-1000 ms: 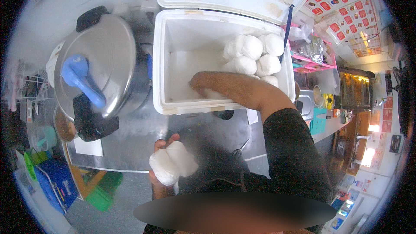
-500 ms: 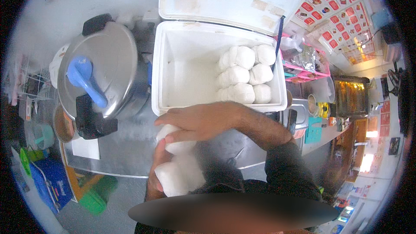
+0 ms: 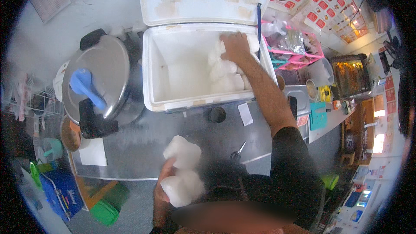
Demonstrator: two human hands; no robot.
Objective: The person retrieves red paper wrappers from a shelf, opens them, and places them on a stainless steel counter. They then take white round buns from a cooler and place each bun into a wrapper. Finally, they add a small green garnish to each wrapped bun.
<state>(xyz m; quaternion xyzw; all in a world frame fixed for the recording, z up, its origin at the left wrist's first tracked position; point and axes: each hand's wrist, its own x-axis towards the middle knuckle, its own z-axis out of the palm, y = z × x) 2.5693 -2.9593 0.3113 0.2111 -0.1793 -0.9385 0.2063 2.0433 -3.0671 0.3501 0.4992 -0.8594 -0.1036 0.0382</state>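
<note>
Head view: white, rectangular cooler box point(image 3: 148, 69), its lid point(image 3: 199, 0) raised, upper centre of the frame.
Left hand point(image 3: 164, 172): clasped on white, rounded, lumpy bundles point(image 3: 184, 152), lower centre.
Right hand point(image 3: 236, 47): over similar white lumps point(image 3: 229, 83) in the box's right half; I can't tell whether it grips.

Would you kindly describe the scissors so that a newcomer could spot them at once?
Find the white box with the raised lid, then the grey counter before it. The scissors lie near the counter's edge, right of the white bundles in the left hand. Unlike the flat white paper, they have a slim, shiny blade.
</note>
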